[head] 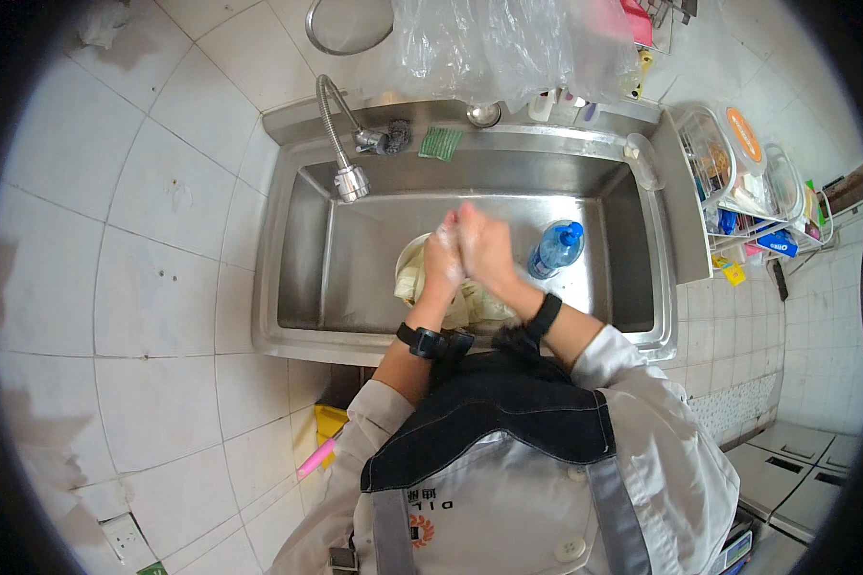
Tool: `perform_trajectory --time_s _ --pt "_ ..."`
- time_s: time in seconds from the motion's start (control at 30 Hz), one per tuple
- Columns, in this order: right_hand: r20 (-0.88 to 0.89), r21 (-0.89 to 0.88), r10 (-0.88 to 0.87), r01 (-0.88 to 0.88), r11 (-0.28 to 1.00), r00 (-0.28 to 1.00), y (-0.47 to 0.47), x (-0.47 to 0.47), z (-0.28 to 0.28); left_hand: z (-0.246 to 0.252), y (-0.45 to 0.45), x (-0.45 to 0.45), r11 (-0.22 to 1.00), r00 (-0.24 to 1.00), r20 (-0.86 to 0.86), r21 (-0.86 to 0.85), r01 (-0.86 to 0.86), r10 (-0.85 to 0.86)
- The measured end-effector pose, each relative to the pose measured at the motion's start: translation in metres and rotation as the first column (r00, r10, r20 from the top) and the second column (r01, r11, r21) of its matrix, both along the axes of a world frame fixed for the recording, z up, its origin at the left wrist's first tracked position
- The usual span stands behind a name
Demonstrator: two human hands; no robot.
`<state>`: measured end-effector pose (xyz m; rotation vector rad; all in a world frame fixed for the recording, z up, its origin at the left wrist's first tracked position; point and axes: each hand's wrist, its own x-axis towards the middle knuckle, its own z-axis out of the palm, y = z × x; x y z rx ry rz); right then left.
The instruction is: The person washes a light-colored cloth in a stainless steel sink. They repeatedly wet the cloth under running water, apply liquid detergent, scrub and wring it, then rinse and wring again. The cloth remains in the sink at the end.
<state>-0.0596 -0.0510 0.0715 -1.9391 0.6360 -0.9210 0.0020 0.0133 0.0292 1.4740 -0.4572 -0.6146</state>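
My left hand (pixel 443 251) and my right hand (pixel 485 244) are pressed together over a stainless steel sink (pixel 359 266). White lather shows on both, and the right one is blurred. Whether anything lies between the palms is hidden. Below them in the basin, a pale round container (pixel 405 251) is partly covered by my left hand and wrist. Crumpled pale yellow-green material (pixel 485 305), perhaps leaves or plastic, lies in and beside it. To the right of my hands stands a blue pump bottle (pixel 556 249) of clear plastic, touched by neither hand.
A flexible-neck faucet (pixel 352 182) reaches over the basin's left side. On the back ledge are a dark scrubber (pixel 398 136), a green scouring pad (pixel 441 143) and a metal ladle (pixel 483 115). Plastic bags (pixel 482 50) hang above. A wire rack (pixel 751 223) stands right of the sink.
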Motion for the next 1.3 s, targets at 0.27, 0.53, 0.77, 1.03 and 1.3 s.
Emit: perform_trajectory --time_s 0.27,0.53,0.77,1.03,1.3 --pt "0.081 -0.059 0.002 0.003 0.998 0.997 0.002 0.010 0.001 0.005 0.011 0.003 0.998 0.979 0.197 -0.016 0.061 -0.057" --pt "0.088 -0.139 0.084 -0.071 0.988 0.993 0.011 0.010 0.010 0.016 0.014 0.002 0.998 0.994 0.095 0.036 0.050 -0.053" --pt "-0.025 -0.095 -0.007 0.005 0.996 1.000 0.009 0.011 0.000 0.005 0.008 0.013 0.990 0.991 -0.064 -0.082 0.112 -0.118" --pt "-0.015 -0.066 -0.050 0.049 0.997 0.999 0.008 0.010 0.003 -0.009 0.006 0.009 0.993 0.996 0.054 -0.096 0.073 -0.068" --pt "-0.023 -0.177 0.001 -0.005 0.984 1.000 0.010 0.013 -0.014 -0.009 0.009 0.014 0.999 1.000 -0.002 -0.051 0.011 -0.011"
